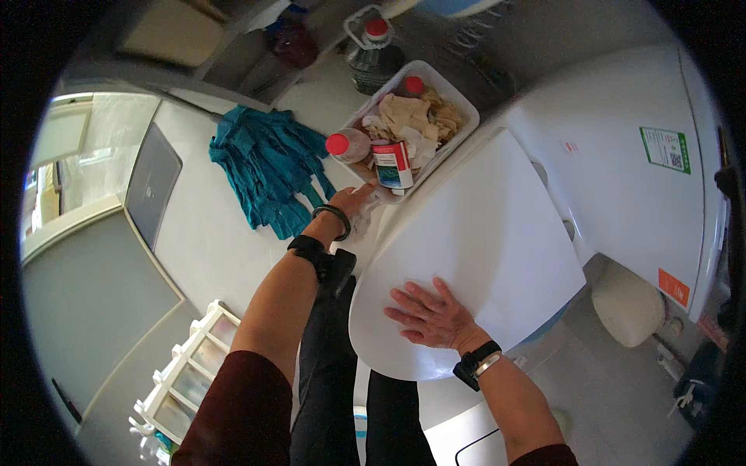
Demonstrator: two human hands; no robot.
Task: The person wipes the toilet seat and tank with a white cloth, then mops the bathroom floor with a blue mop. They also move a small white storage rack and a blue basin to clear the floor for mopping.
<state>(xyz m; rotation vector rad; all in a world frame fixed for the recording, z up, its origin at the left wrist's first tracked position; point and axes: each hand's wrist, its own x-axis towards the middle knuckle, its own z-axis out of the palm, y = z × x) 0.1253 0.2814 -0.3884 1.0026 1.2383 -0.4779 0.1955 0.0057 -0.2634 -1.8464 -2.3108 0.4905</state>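
Note:
My right hand [434,317] lies flat with spread fingers on the closed white lid [466,244] of a toilet. My left hand [354,201] reaches to the near end of a white plastic bin [469,102]; a thin whitish, blurred thing [362,220] shows below the fingers, and whether they grip it or the bin cannot be told. In the bin are crumpled tan paper or cloth [408,116], bottles with red caps [349,145] and a red, white and green labelled container [393,165]. A teal mop head [265,163] lies just left of the bin.
A large dark bottle with a red cap [373,67] stands beyond the bin. The white toilet tank [618,140] is at right, with a cream rounded object [628,303] below. A grey flat panel [152,183] lies at left; a white rack [186,373] stands at lower left.

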